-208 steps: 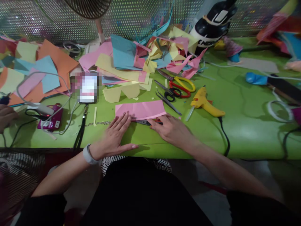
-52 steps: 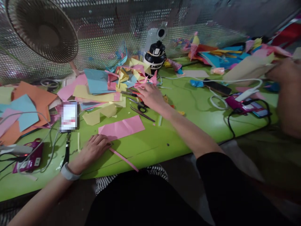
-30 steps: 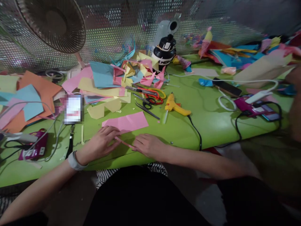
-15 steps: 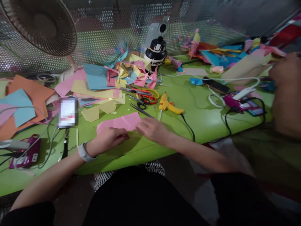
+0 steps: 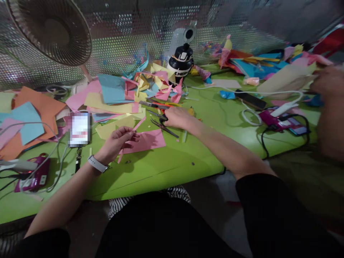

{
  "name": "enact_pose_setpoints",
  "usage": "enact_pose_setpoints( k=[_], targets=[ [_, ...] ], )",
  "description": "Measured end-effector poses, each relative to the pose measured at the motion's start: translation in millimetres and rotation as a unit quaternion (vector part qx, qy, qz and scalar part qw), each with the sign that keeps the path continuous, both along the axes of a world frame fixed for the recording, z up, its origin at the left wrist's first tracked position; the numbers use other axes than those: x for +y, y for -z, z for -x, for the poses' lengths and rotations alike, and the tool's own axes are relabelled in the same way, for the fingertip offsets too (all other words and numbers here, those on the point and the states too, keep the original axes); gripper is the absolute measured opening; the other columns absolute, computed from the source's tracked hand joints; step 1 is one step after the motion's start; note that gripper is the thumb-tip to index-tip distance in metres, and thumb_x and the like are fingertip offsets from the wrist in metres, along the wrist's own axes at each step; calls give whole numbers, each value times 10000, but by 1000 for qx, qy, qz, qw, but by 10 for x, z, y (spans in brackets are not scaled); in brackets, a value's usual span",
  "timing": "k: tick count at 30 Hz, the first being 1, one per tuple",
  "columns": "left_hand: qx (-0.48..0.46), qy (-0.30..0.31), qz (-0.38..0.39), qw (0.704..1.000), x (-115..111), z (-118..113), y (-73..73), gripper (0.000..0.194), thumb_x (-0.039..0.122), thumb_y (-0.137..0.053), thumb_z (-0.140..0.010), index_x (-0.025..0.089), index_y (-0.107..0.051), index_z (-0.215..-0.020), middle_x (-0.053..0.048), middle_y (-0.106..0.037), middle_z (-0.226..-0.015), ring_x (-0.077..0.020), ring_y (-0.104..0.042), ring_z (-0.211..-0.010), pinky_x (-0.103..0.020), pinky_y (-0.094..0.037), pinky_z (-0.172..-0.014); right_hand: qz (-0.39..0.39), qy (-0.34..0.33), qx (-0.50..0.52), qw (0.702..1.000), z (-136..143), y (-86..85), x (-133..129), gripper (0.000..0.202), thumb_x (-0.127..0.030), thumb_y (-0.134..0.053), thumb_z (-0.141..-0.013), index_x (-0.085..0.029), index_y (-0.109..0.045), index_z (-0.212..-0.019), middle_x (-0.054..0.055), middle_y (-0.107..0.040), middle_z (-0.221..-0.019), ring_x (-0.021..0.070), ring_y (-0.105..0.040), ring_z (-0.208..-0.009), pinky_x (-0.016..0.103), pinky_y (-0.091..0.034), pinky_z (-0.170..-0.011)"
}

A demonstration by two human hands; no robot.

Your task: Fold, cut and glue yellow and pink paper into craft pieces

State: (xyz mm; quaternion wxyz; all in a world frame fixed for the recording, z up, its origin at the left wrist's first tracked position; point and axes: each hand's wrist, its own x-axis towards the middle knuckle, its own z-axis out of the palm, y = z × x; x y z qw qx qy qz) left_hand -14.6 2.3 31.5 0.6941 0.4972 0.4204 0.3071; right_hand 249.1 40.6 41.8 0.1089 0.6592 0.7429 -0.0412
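My left hand (image 5: 119, 141) pinches a thin pink paper strip (image 5: 140, 123) between thumb and fingertips; the strip's lower end shows below the hand. Under and beside these fingers, a folded pink paper rectangle (image 5: 153, 139) lies flat on the green table. My right hand (image 5: 176, 118) has reached forward, its fingers curled onto the handles of black scissors (image 5: 161, 125), which still rest on the table. Just behind it lie a utility knife (image 5: 154, 105) and orange-handled scissors, partly covered. The yellow glue gun (image 5: 191, 111) is mostly hidden behind my right wrist.
Coloured paper sheets (image 5: 37, 111) and scraps spread across the left and back. A phone (image 5: 79, 129), a fan (image 5: 53, 32), a bottle (image 5: 180, 62) and purple power boxes (image 5: 34, 175) with cables stand around. At right, another person's arm (image 5: 330, 111) reaches over the table.
My right hand has left the pink paper and moved forward to the black scissors. My left hand has lifted slightly, and a pink strip now shows in its fingers.
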Motion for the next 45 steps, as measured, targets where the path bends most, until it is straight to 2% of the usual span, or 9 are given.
enact_pose_setpoints(
  k=[2,7,10,13,17,21,26,40,45],
  targets=[
    [-13,-12,5,1000,4,-1,4,208,305,-743,-789,164,-610,-864,-19,-690,-806,-81,-608,-628,-163,-410,-501,-7,-1,-2,1000,16,-22,17,225,-208,-635,-805,-88,-687,-989,183,-717,-1004,267,-666,-882,323,-462,-682],
    [-23,-35,-18,999,33,21,57,151,292,-686,-823,152,-630,-809,93,-360,-495,-35,-266,-409,-175,-185,-398,-60,32,59,996,-121,-39,22,224,-251,-651,-788,-122,-661,-970,157,-725,-945,273,-676,-846,331,-476,-672],
    [-9,-18,-40,999,35,35,56,207,352,-690,-846,150,-647,-842,76,-420,-520,-44,-331,-439,-176,-232,-422,-52,91,220,970,-256,-8,-41,193,-242,-683,-765,-153,-629,-928,98,-729,-841,229,-689,-732,317,-502,-635],
    [10,-16,-60,998,30,8,9,196,350,-686,-852,161,-630,-848,8,-608,-689,-87,-544,-614,-197,-408,-559,36,149,488,860,-304,45,-145,166,-181,-680,-779,-167,-585,-915,63,-732,-823,157,-685,-624,261,-525,-557],
    [44,-46,-84,994,48,-111,-63,121,263,-641,-885,162,-595,-837,21,-587,-690,-69,-492,-582,-189,-373,-545,144,207,685,683,-190,112,-264,147,-183,-701,-815,-168,-562,-863,21,-726,-739,96,-657,-514,200,-546,-498],
    [31,-82,-92,992,95,-268,-80,116,232,-635,-886,160,-580,-815,65,-459,-605,-52,-356,-494,-186,-274,-468,214,213,722,622,-39,190,-346,240,-290,-770,-806,-163,-568,-820,1,-714,-669,96,-657,-477,177,-551,-456],
    [-34,-121,-64,990,160,-365,11,235,336,-741,-799,148,-600,-780,77,-420,-571,-41,-296,-462,-180,-217,-433,248,199,729,606,10,256,-460,347,-445,-784,-787,-158,-589,-800,7,-702,-643,107,-659,-455,181,-552,-429],
    [-93,-155,39,983,58,-368,296,339,424,-797,-758,147,-636,-868,107,-396,-520,-21,-274,-417,-127,-231,-385,326,136,678,644,-27,464,-543,516,-684,-625,-818,-188,-531,-927,31,-709,-751,132,-683,-526,240,-576,-498],
    [-37,-76,93,992,36,-368,261,198,359,-680,-859,178,-629,-923,-8,-675,-789,-112,-633,-671,-212,-522,-601,314,125,657,674,3,430,-536,507,-655,-669,-799,-185,-526,-928,21,-693,-757,121,-673,-526,219,-545,-471]
  ],
)
